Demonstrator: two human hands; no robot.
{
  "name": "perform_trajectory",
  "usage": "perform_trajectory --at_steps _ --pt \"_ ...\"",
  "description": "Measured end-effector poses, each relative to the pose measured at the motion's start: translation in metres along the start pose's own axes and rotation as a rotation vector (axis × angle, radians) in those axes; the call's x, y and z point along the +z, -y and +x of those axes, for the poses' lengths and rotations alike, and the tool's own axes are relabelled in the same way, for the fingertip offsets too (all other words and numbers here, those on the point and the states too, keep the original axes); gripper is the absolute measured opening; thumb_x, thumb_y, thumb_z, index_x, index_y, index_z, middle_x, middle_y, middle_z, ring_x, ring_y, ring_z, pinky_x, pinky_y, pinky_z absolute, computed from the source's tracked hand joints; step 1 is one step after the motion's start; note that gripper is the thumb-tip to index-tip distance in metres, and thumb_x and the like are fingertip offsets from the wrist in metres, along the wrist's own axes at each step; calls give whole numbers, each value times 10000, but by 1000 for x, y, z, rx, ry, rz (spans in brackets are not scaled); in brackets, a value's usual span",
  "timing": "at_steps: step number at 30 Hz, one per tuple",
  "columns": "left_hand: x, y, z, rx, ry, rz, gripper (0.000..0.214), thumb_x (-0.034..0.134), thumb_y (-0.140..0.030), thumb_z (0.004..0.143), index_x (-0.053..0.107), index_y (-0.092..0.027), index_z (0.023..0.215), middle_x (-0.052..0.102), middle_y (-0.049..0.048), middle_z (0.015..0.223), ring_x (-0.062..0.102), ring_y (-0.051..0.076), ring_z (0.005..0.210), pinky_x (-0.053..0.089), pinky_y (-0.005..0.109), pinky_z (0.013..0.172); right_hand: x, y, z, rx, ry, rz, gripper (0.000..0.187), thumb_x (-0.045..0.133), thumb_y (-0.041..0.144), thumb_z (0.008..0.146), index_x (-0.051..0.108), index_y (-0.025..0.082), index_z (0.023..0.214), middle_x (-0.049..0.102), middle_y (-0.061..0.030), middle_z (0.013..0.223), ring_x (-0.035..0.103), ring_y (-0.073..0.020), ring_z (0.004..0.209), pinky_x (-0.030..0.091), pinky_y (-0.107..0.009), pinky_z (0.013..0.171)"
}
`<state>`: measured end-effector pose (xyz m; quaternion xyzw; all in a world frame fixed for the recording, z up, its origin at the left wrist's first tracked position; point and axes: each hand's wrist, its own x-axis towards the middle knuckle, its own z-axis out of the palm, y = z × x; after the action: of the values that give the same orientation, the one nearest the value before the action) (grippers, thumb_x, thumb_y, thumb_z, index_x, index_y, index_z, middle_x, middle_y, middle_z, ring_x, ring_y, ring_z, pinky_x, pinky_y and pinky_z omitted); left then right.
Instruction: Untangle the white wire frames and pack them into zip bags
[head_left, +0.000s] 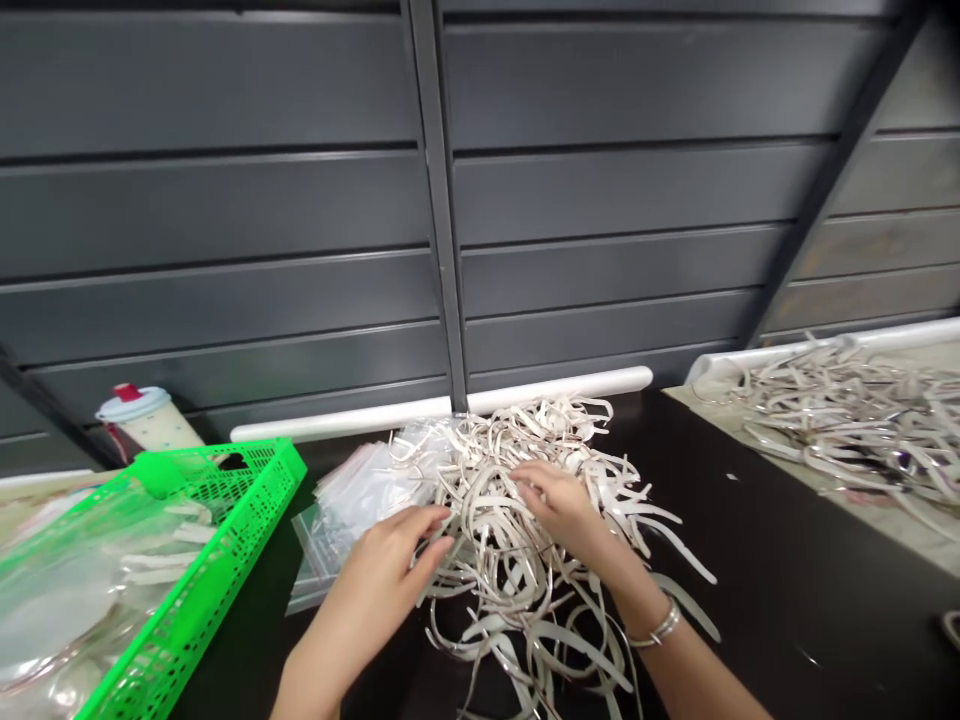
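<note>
A tangled heap of thin, curved, cream-coloured strips (510, 560) lies on the dark table (787, 590), their material hard to tell. My left hand (394, 570) reaches to the heap's left side, its fingers apart and touching the strips. My right hand (559, 510) rests on top of the heap, its fingertips among the strips, so any grip is hidden. A silver bracelet (658, 625) circles my right wrist. Beside my left hand lies a stack of clear plastic bags (360, 500).
A bright green perforated plastic crate (247, 510) holding bagged items stands at the left. A second heap of strips (847, 420) lies at the right on a pale surface. A white tube (555, 390) runs along the grey panelled wall (225, 220). A capped container (142, 415) stands behind the crate.
</note>
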<state>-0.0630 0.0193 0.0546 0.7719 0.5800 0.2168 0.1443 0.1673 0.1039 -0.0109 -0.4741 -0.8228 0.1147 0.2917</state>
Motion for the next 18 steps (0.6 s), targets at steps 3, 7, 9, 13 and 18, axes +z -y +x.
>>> perform_trajectory --at_steps 3,7,9,13,18 --pt "-1 -3 0 14 12 -1 256 470 -335 891 621 -241 1076 688 29 1083 634 206 994 468 339 898 16 7 0 70 70 -71 391 469 142 867 536 150 1253 547 -131 1294 588 -238 1078 465 -347 909" --pt "-1 -4 2 -4 9 10 269 466 -326 887 620 -225 1083 686 47 1088 641 213 973 472 351 888 23 0 0 188 112 -122 298 553 63 747 644 77 1030 638 -221 1069 665 -292 799 498 -377 688" --pt "-2 -5 2 -8 2 7 264 470 -322 881 628 -224 1069 689 51 1080 642 217 966 472 354 882 20 -5 1 207 121 -105 152 546 55 735 663 105 817 673 -169 891 659 -280 765 477 -347 661" --pt "0 -8 1 12 -21 -35 247 474 -293 874 644 -233 1043 700 44 1046 642 214 959 472 336 867 7 -9 2 189 104 28 117 549 170 778 596 171 671 647 -42 712 636 -205 708 446 -267 618" --pt "6 -6 4 30 -68 -97 229 484 -291 868 660 -236 1005 717 36 972 655 213 903 478 325 832 -8 -6 4 205 51 244 197 470 335 869 585 176 855 538 46 530 552 -142 426 386 -222 418"
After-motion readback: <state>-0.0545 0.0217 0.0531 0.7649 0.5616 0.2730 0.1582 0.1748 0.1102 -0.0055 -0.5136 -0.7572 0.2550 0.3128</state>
